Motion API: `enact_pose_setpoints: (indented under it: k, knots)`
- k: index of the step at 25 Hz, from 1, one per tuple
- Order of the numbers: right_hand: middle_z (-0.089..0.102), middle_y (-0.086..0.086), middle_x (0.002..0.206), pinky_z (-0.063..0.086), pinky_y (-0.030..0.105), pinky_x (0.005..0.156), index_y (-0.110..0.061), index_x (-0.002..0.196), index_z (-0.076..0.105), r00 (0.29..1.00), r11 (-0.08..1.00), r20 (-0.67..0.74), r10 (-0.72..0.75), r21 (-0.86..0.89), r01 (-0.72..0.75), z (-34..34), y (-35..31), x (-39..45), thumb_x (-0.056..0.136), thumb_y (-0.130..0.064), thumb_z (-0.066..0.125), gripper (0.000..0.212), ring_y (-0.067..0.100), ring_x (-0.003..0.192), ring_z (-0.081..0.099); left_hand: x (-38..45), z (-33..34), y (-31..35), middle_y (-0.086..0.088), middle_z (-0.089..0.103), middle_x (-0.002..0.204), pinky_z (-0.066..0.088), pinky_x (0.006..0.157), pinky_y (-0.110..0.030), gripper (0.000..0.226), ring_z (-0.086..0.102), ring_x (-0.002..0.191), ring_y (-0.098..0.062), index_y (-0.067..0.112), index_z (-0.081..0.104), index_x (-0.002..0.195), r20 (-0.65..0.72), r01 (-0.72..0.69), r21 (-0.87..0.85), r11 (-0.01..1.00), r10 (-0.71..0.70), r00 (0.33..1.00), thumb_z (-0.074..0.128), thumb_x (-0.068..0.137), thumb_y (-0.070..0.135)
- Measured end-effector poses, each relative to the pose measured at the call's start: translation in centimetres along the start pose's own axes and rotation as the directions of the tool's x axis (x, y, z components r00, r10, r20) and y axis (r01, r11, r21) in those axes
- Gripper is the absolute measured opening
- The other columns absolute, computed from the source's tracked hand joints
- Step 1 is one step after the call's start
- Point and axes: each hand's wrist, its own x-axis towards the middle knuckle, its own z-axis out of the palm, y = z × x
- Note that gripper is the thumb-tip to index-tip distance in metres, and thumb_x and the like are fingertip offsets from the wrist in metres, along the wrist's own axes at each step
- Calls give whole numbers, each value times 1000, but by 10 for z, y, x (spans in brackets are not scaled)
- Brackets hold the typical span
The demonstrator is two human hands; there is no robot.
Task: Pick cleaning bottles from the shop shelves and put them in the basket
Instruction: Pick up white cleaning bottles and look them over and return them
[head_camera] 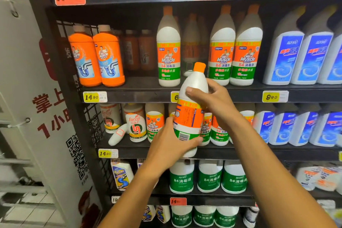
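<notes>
Head cam view, pointed straight at dark shop shelves (pixel 231 96) packed with cleaning stuff. Right in the middle of the frame, both hands are on one white bottle (pixel 190 114) with an orange cap and an orange-and-green label. It's held out in front of the shelves, tilted a bit so the cap leans toward the upper right. The left hand (pixel 172 144) is wrapped around the lower part of the bottle, fingers curled under the label near the barcode. The right hand (pixel 212 100) grips it higher up by the shoulder, thumb across the front and fingers round the back.

Behind it, on the shelf in the upper middle of the frame, three matching white bottles (pixel 222 48) stand upright, with a gap between the first and the other two. To their left are two orange drain cleaner bottles (pixel 98 55) side by side. Far right has a row of white bottles with blue labels (pixel 299 50). Lower middle, there's a row of squat white jugs with green labels (pixel 209 177). One small white bottle (pixel 118 134) is lying tipped over on the shelf at middle left. Yellow price tags (pixel 94 96) run along the shelf edges, and a white poster with a QR code (pixel 77 155) covers the left side. Can't see the basket anywhere in this shot.
</notes>
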Motion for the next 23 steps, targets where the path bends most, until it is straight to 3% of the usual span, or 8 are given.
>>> enact_pose_setpoints:
  k: [2,4,6,8,10,14,18,23]
  knots:
    - [75,-11,105,59,29,70,-36,111,67,997,998,78,5,56,-10,-9,-1,2,74,-36,81,40,11,97,72,8,-17,-3,28,65,111,54,88,-21,73,62,104,8,56,44,115,225,56,-241,969,0,974,82,53,60]
    - [74,0,112,57,41,84,-27,120,66,990,988,140,9,153,-31,-12,1,6,70,-35,79,53,21,104,70,15,-30,-9,11,66,128,51,99,-29,80,59,123,-10,41,45,132,464,207,-503,839,60,884,83,62,36]
    - [73,8,109,53,41,87,-15,126,63,982,955,189,22,285,-76,-9,4,7,66,-35,78,65,25,100,69,16,-35,-12,-4,63,135,48,102,-37,91,58,126,-24,25,43,141,580,317,-612,724,138,803,87,61,19]
    - [73,9,105,54,39,87,-10,127,61,975,908,219,49,397,-135,-5,7,5,67,-34,79,67,23,96,69,13,-31,-14,-5,69,125,53,94,-33,95,64,117,-23,19,49,134,557,283,-607,742,144,818,96,51,27]
    - [73,13,109,53,42,91,-9,129,60,971,875,222,92,447,-185,-3,9,2,80,-30,70,54,25,97,68,9,-25,-12,-3,73,116,55,87,-28,85,68,109,-21,20,57,124,439,192,-588,786,111,891,95,50,29]
    - [68,19,123,50,51,98,-14,133,57,972,926,161,170,312,-214,2,3,2,96,-38,55,44,31,107,66,3,-15,-4,2,75,108,56,78,-21,64,72,99,-15,21,60,119,195,21,-511,859,92,976,89,62,19]
    - [74,11,111,53,51,97,-22,120,64,977,945,127,169,261,-198,3,0,3,93,-43,58,34,27,99,71,2,-15,-1,4,76,106,55,77,-18,57,72,97,-13,20,60,119,179,-2,-499,867,106,978,87,69,10]
    - [74,11,111,53,53,98,-25,116,65,979,952,119,163,241,-188,2,2,2,91,-46,60,34,28,101,72,3,-14,-1,6,75,106,55,77,-18,57,72,98,-12,24,60,119,208,13,-514,858,109,972,87,71,9]
